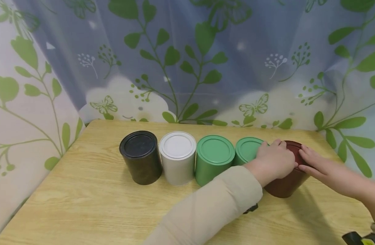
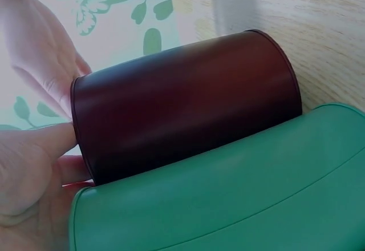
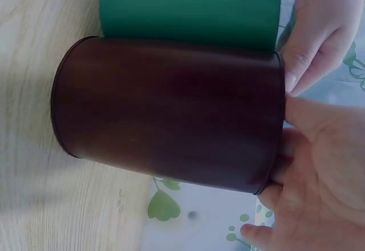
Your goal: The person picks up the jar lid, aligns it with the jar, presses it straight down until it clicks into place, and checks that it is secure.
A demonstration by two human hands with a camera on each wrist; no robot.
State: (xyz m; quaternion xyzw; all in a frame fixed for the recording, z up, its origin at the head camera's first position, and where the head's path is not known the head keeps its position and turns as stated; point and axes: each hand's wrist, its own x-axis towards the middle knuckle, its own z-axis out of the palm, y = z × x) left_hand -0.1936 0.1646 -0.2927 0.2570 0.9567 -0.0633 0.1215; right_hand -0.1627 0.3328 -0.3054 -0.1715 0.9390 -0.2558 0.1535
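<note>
A dark red-brown can [image 1: 285,187] with a lid stands at the right end of a row, with both hands at its top. My left hand [image 1: 274,160] reaches across from the left, its fingers bent over the can's lid and its thumb at the rim. From the right, my right hand [image 1: 332,177] lays fairly straight fingers and thumb on the lid's right edge. Side by side in the left wrist view are the brown can [image 2: 188,105] and a green can [image 2: 228,208]. In the right wrist view, right fingertips [image 3: 279,168] are at the brown can's rim.
Leftward along the row stand a green can [image 1: 247,149], partly hidden by my left hand, another green can [image 1: 214,166], a white can [image 1: 178,166] and a black can [image 1: 144,166]. They stand on a wooden table [image 1: 92,200]. A leaf-patterned curtain [image 1: 187,85] hangs behind.
</note>
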